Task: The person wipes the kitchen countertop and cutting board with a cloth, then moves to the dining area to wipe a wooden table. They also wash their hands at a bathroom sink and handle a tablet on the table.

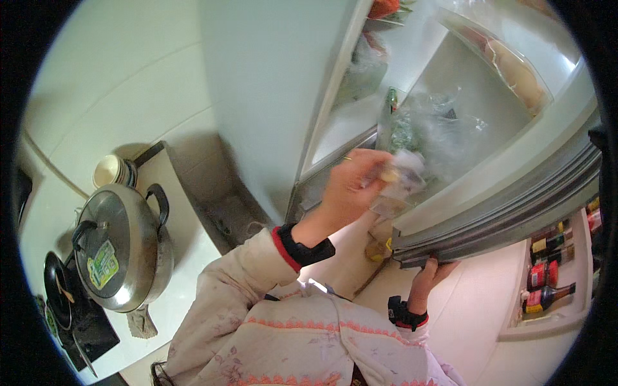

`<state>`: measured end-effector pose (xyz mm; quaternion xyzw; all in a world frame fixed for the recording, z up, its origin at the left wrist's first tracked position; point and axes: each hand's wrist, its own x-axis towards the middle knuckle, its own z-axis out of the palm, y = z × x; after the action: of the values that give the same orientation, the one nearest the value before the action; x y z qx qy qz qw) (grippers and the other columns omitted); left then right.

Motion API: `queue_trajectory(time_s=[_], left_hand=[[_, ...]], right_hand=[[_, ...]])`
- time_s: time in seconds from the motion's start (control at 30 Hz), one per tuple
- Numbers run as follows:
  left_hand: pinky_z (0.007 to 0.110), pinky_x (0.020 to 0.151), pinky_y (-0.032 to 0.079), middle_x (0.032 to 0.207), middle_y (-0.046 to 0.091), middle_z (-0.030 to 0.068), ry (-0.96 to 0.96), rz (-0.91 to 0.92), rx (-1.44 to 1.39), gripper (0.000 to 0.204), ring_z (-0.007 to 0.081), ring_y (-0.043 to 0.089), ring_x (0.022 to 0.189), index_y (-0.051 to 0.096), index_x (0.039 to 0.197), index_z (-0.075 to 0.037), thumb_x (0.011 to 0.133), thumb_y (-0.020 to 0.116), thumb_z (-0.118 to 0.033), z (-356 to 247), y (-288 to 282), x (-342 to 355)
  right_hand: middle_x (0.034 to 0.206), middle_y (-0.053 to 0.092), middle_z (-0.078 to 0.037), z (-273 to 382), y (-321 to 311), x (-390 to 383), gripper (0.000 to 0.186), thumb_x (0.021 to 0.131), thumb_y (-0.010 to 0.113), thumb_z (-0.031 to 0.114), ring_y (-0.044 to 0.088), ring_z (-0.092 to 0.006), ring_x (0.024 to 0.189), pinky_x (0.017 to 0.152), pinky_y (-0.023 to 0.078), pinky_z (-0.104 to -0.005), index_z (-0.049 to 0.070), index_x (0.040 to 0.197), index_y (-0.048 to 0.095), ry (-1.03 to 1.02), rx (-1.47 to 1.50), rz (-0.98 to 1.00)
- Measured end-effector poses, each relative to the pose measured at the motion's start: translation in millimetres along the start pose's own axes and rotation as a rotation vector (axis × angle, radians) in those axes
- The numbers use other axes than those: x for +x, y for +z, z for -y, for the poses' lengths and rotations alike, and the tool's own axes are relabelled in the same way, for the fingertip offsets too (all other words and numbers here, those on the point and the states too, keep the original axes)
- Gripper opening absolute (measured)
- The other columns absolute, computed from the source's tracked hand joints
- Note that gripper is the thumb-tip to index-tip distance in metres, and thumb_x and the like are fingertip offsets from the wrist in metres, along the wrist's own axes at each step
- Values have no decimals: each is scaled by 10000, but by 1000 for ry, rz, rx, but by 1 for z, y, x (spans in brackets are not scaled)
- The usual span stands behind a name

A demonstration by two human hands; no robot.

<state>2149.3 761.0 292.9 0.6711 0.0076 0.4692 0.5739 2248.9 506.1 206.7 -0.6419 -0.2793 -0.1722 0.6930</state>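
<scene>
**Pale kitchen wall (135, 64), open fridge (277, 83), small bag (410, 174) in the left hand (347, 186)**

The small bag, clear and whitish, is held at the mouth of the fridge, before its inner space; blur hides what is inside it. The left fingers are narrow, pinched on it beside a yellowish bit.

To the right and nearer, the right hand (430, 280) touches the near end of a ribbed edge (496, 222), grey and curved, on the fridge. Its thumb or a finger lies against that edge; how far the right fingers close, I cannot tell.

Just beyond the small bag lie larger bags (444, 132), clear and crumpled, with green showing at their left. Farther right is a long packet (512, 71) with pale, pinkish contents. At the far end, left of it, something red (384, 8) sits above another clear bag.

Right of the right hand, a door shelf (515, 332) carries dark bottles (547, 299) and a red jar (543, 275).

Both wrists wear dark bands; the sleeves are pale, with red cuffs.

Left of the fridge, past a narrow gap, a white tabletop (193, 283) bears a big steel pot (164, 257) under a glass lid. Stacked bowls (109, 172) stand beyond it, a black pan (58, 289) to its left, and a grey cloth (141, 323) lies at its near side.
</scene>
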Motion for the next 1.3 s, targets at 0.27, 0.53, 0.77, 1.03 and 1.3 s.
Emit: queue_trajectory(time_s=[0.27, 0.53, 0.77, 1.03, 1.3], left_hand=[[412, 733, 519, 944, 672, 147, 327, 569, 625, 163, 357, 620, 895, 634, 865, -53, 708, 671, -30, 30, 67, 63], [464, 668, 537, 800, 669, 212, 252, 1085, 922, 164, 407, 665, 754, 673, 830, -30, 780, 651, -184, 25, 76, 86], [466, 800, 532, 949, 673, 232, -128, 1045, 854, 295, 397, 661, 925, 658, 1042, -15, 824, 649, -213, 18, 59, 74], [443, 950, 451, 1238, 575, 200, -27, 80, 607, 349, 389, 551, 1137, 576, 1231, -45, 891, 626, -111, -22, 4, -59], [346, 810, 517, 998, 698, 128, -743, -361, 490, 185, 236, 676, 899, 675, 1071, -18, 947, 599, -132, -101, -41, -212]], right_hand=[[1454, 325, -178, -13, -18, 8, 729, 877, 556, 252, 367, -284, 1292, 1085, 302, -397, -16, 1466, 220, -39, -41, -71], [1525, 222, -205, -33, -15, -3, 765, 888, 518, 193, 289, -331, 1368, 1129, 234, -449, 3, 1505, 108, -118, -48, 35], [1547, 176, -224, -53, -15, -22, 801, 920, 477, 100, 287, -381, 1372, 1129, 227, -490, 52, 1522, -49, -49, -45, 193], [1527, 172, -257, -48, -8, -7, 946, 909, 579, 68, 361, -376, 1324, 1106, 306, -508, 112, 1502, -157, -207, 113, 524], [1519, 159, -309, -15, 85, 36, 744, 931, 622, 202, 247, -475, 1378, 1115, 217, -587, 8, 1499, 182, -442, 104, 639]])
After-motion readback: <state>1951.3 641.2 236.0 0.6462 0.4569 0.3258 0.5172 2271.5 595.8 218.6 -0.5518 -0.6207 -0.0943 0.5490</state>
